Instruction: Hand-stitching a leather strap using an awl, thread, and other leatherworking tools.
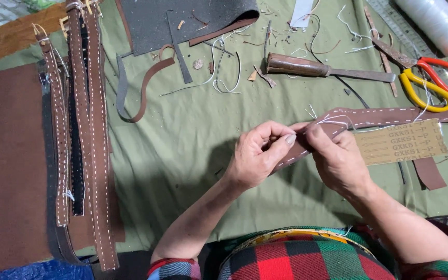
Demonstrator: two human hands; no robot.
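My left hand and my right hand meet at the middle of the view, both pinching the near end of a brown leather strap with white stitching along its edges. The strap runs from my fingers up and to the right across the green cloth. White thread loops out where my fingertips touch. A tan piece of sandpaper lies just right of my right hand, partly under the strap.
Several stitched brown straps lie in a row at the left on brown leather. Scissors with red and yellow handles, a wooden-handled tool, a dark sheet, a white thread spool and scraps sit at the back.
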